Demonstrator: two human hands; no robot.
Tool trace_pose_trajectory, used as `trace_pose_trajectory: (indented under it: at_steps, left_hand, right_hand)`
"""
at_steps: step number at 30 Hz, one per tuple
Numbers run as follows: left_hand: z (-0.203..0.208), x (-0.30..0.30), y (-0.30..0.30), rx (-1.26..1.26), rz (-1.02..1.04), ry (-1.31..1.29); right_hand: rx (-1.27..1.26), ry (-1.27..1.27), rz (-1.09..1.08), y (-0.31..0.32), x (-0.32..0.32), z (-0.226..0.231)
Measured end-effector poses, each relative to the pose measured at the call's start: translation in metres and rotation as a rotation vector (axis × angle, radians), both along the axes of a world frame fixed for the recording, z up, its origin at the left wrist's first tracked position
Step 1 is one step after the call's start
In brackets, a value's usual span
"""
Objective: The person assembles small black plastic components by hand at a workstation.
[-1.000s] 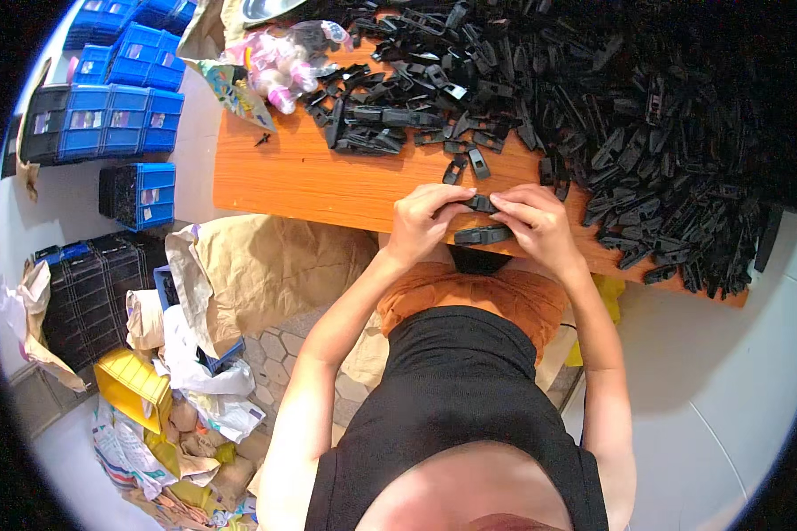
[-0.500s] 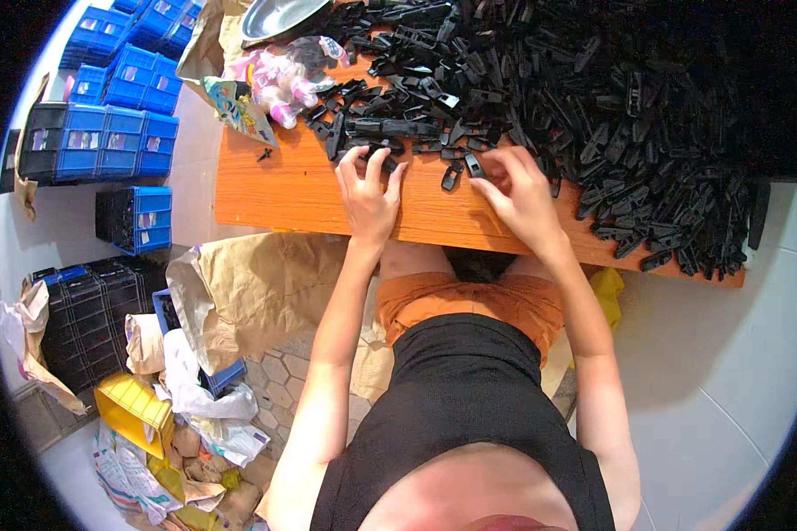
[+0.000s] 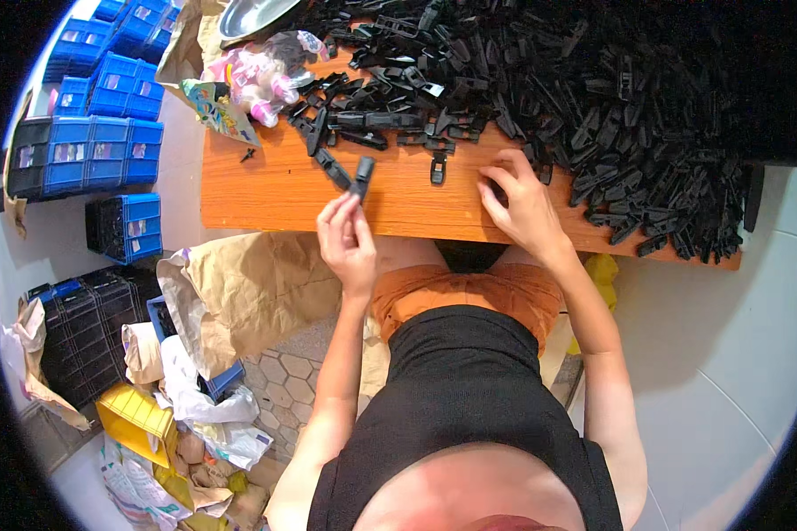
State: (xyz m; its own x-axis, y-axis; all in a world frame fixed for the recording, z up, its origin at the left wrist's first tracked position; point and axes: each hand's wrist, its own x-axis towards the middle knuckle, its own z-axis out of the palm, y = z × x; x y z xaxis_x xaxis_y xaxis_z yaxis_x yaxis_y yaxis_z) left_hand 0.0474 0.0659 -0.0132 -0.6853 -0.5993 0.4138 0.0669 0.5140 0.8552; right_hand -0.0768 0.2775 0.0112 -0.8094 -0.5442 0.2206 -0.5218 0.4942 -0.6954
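Note:
My left hand is raised over the table's front edge, pinching a slim black plastic part by its lower end; the part stands upward and is a little blurred. Another black plastic piece lies on the wood just left of it. My right hand rests at the table with curled fingers. Something dark shows between its thumb and fingers, but its shape is hidden. Between the hands lies a small black part with a rectangular opening.
A large heap of black plastic parts covers the right and back of the orange wooden table. At the back left are a clear bag with pink items and a metal bowl. Blue crates and brown paper are at left.
My left hand has drawn back toward me and now lifts a black part. My right hand has moved slightly nearer, away from the small part. The view has shifted a little.

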Motion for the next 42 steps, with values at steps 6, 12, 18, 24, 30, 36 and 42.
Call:
trace_pose_trajectory:
  at_steps: [6,12,18,24,30,36,42]
  left_hand:
    - [0.007,-0.002,0.031,-0.167,-0.462,-0.146]
    - [0.006,-0.020,0.025,-0.385,-0.492,-0.151]
    - [0.000,-0.021,0.024,-0.242,-0.465,-0.156]
    - [0.002,-0.023,0.024,-0.093,-0.435,-0.181]
    - [-0.001,-0.024,0.024,-0.098,-0.493,-0.167]
    - [0.022,-0.026,-0.016,-0.550,-0.267,-0.120]
    - [0.011,-0.029,-0.042,-0.546,-0.009,-0.320]
  right_hand:
    - [-0.029,-0.119,0.064,0.019,0.007,0.009]
    - [0.011,-0.055,0.158,0.027,-0.004,-0.009]
    - [-0.054,0.107,0.253,0.022,0.005,-0.005]
    - [-0.077,0.082,0.302,0.015,0.004,-0.009]
    - [-0.084,0.066,0.368,0.007,0.010,-0.009]
    - [-0.141,-0.181,0.219,-0.001,-0.001,0.002]
    - [0.048,0.082,0.183,-0.054,-0.003,-0.001]
